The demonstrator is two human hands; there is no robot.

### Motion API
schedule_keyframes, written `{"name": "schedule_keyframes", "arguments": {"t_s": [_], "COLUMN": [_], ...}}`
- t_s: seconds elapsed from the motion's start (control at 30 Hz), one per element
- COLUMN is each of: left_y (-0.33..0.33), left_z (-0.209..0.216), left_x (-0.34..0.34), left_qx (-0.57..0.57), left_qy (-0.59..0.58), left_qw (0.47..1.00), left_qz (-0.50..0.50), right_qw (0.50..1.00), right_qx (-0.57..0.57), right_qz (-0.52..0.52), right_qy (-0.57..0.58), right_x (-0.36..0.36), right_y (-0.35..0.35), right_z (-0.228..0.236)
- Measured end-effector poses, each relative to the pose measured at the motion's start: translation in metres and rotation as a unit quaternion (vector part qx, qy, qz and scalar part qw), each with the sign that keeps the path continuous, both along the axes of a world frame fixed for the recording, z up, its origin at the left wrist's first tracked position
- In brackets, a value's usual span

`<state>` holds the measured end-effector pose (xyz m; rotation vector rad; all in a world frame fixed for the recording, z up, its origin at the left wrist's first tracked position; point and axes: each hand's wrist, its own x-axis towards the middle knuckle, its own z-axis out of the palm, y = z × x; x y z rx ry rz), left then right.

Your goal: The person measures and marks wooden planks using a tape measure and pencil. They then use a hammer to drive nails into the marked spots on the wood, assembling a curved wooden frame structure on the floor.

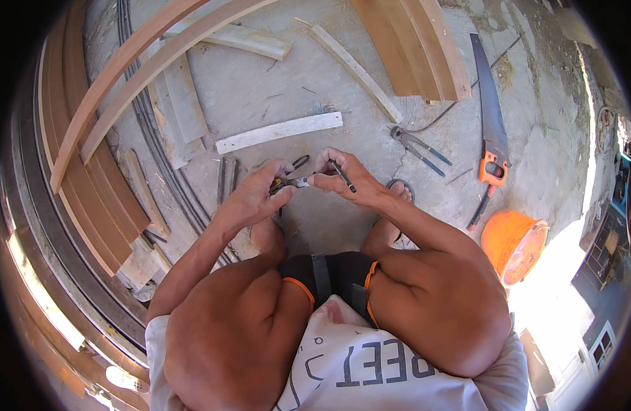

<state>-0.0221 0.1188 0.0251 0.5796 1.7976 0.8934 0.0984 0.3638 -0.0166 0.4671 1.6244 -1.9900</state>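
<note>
My left hand (260, 190) is closed around a small dark tool (300, 163) with yellow patches and a loop; its exact kind I cannot make out. Close by on the right, my right hand (344, 183) has a dark pencil (342, 176) tucked between its fingers, slanting down to the right. Between the two sets of fingertips shows a small shiny, pale piece (299, 182), which the right thumb seems to touch. Both hands are held out past my knees, above the concrete floor. My fingers hide most of the left hand's tool.
On the floor lie a white wooden strip (281, 132), pincers (421, 147) with dark blue handles, and a handsaw (491, 116) with an orange grip. An orange bucket (513, 246) is at the right. Long brown boards (99, 205) and dark rods (166, 161) run along the left.
</note>
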Motion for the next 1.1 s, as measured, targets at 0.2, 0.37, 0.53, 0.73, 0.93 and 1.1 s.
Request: {"name": "schedule_keyframes", "arguments": {"t_s": [0.2, 0.37, 0.53, 0.73, 0.93, 1.1], "left_y": [-0.095, -0.098, -0.084, -0.077, -0.086, -0.082], "left_z": [-0.031, -0.029, -0.046, -0.051, -0.062, -0.062], "left_x": [-0.046, -0.064, -0.061, -0.064, -0.066, -0.061], "left_qx": [-0.155, -0.254, -0.284, -0.326, -0.31, -0.324], "left_qy": [0.187, 0.284, 0.295, 0.306, 0.311, 0.294], "left_qw": [0.97, 0.924, 0.912, 0.894, 0.898, 0.897], "left_qz": [0.007, 0.02, 0.037, 0.038, 0.028, 0.052], "right_qw": [0.967, 0.919, 0.908, 0.901, 0.898, 0.896], "right_qx": [0.224, 0.382, 0.408, 0.43, 0.435, 0.44], "right_qz": [-0.12, -0.095, -0.091, -0.056, -0.057, -0.057], "right_qy": [-0.002, 0.013, 0.023, -0.023, -0.019, -0.005], "right_x": [-0.006, -0.037, -0.05, -0.049, -0.052, -0.053], "right_y": [0.065, 0.048, 0.039, 0.04, 0.04, 0.042], "right_z": [-0.039, -0.045, -0.045, -0.039, -0.047, -0.048]}}
